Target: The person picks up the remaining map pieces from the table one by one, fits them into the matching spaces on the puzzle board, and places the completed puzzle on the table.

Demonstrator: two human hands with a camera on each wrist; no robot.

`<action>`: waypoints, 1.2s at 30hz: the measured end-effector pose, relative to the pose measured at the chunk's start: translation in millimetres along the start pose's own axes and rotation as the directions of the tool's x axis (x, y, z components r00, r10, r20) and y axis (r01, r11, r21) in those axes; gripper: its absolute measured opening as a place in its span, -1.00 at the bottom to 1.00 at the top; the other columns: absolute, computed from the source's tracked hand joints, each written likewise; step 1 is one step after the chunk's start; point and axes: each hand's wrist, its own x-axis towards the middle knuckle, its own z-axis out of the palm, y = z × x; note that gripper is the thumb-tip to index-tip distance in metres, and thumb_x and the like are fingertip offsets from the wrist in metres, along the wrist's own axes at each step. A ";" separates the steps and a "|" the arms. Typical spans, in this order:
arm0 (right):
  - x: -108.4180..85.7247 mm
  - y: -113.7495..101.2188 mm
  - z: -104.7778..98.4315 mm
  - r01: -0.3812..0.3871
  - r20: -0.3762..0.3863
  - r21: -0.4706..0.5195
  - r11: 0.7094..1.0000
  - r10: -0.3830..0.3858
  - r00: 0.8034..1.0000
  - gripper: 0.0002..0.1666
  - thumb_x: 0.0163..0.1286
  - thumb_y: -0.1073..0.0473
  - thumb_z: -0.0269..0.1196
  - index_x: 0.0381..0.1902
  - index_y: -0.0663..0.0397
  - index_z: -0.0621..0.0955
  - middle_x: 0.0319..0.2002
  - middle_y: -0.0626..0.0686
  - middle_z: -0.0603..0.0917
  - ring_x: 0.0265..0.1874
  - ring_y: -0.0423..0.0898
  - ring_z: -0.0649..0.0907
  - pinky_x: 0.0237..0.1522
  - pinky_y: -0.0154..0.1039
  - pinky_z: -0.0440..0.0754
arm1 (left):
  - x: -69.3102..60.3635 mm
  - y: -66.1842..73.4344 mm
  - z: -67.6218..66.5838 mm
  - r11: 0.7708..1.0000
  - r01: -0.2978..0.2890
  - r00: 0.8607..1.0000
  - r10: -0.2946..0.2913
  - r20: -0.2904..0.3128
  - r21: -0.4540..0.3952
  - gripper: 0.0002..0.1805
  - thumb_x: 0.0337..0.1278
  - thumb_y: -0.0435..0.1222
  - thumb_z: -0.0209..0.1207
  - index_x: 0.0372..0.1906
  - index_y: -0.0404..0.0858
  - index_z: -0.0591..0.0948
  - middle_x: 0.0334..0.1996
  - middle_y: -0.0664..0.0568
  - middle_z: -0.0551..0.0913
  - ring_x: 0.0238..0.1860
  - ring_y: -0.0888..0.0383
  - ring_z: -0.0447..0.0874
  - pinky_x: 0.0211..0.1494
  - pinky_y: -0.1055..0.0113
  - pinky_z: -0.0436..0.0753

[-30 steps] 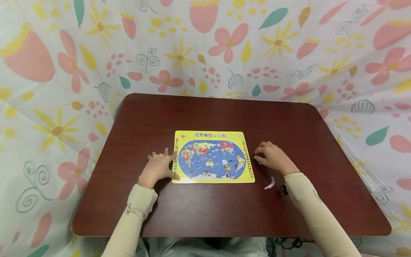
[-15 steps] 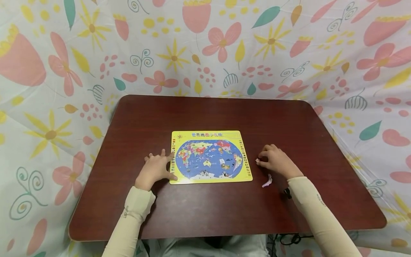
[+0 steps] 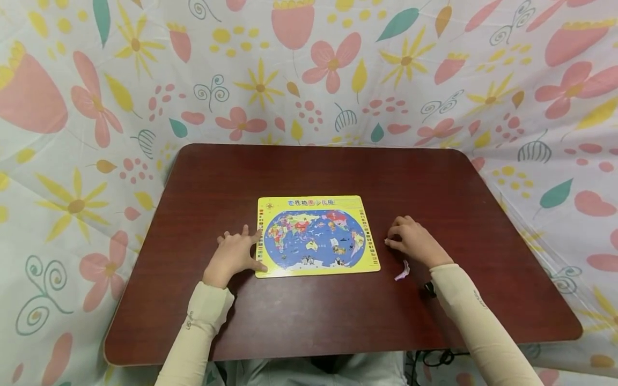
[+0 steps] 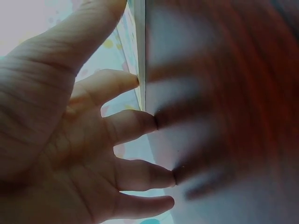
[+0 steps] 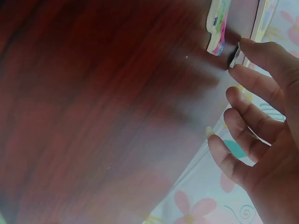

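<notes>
"While the map board [image 3: 316,234] lies on the tabletop [image 3: 309,316], where's the left hand [image 3: 233,257]?"
"Spread, touching the board's left edge."
"Right hand [image 3: 415,241]?"
"Right of board, pinching a small piece [image 5: 236,56]."

"世界地图少儿版" on the map board [image 3: 318,236]

Soft, even light filled the head view, leaving a pale sheen on the worktop [image 3: 292,305] just in front of the map board [image 3: 314,256]. In the left wrist view, blurred dark streaks stretched from the fingers [image 4: 140,175] beside the board (the backdrop [image 4: 28,21] bleached nearly white).
</notes>
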 end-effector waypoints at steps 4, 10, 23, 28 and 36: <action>4.8 -2.6 3.0 0.018 -0.020 -0.009 1.000 -0.018 1.000 -0.87 0.28 0.19 0.46 -0.44 0.05 0.72 -0.29 0.03 0.55 -0.28 0.04 0.48 -0.28 0.03 0.51 | -2.5 -2.7 -1.2 1.000 0.009 1.000 -0.009 -0.004 -0.002 0.08 -0.16 0.13 0.55 0.50 -0.20 0.39 0.44 -0.49 0.21 0.20 -0.77 0.25 0.17 -0.48 0.30; 11.8 -6.9 9.0 0.038 -0.029 -0.032 0.999 -0.039 0.999 -0.84 0.26 0.20 0.46 -0.48 0.04 0.70 -0.30 0.04 0.53 -0.29 0.04 0.47 -0.30 0.06 0.49 | -6.3 -7.1 -1.7 1.000 0.014 1.000 -0.014 -0.010 -0.004 0.08 -0.17 0.12 0.56 0.49 -0.21 0.39 0.42 -0.50 0.22 0.19 -0.79 0.24 0.16 -0.48 0.31; 36.9 -31.6 11.8 0.075 -0.023 -0.022 0.997 -0.075 0.997 -0.85 0.25 0.20 0.48 -0.43 0.07 0.70 -0.24 0.07 0.52 -0.25 0.04 0.46 -0.23 0.02 0.49 | -10.0 -16.3 0.3 0.999 0.038 0.999 -0.038 0.004 0.009 0.08 -0.15 0.13 0.55 0.51 -0.20 0.37 0.44 -0.49 0.20 0.20 -0.79 0.20 0.18 -0.49 0.31; 47.2 -39.1 9.1 0.094 -0.025 -0.032 0.995 -0.095 0.995 -0.83 0.25 0.18 0.49 -0.41 0.11 0.70 -0.21 0.11 0.53 -0.22 0.07 0.48 -0.20 0.05 0.50 | -7.3 -13.2 -0.4 0.999 0.040 0.999 -0.041 0.017 0.007 0.08 -0.11 0.13 0.53 0.53 -0.16 0.35 0.47 -0.46 0.16 0.24 -0.77 0.18 0.20 -0.48 0.30; 51.3 -44.4 1.9 0.089 0.025 -0.043 0.995 -0.088 0.996 -0.79 0.26 0.12 0.49 -0.31 0.15 0.74 -0.18 0.12 0.53 -0.17 0.08 0.46 -0.12 0.08 0.47 | 2.5 -2.3 2.8 1.000 0.025 0.999 -0.025 0.033 -0.003 0.09 -0.10 0.15 0.51 0.55 -0.14 0.31 0.49 -0.42 0.14 0.28 -0.75 0.14 0.26 -0.47 0.26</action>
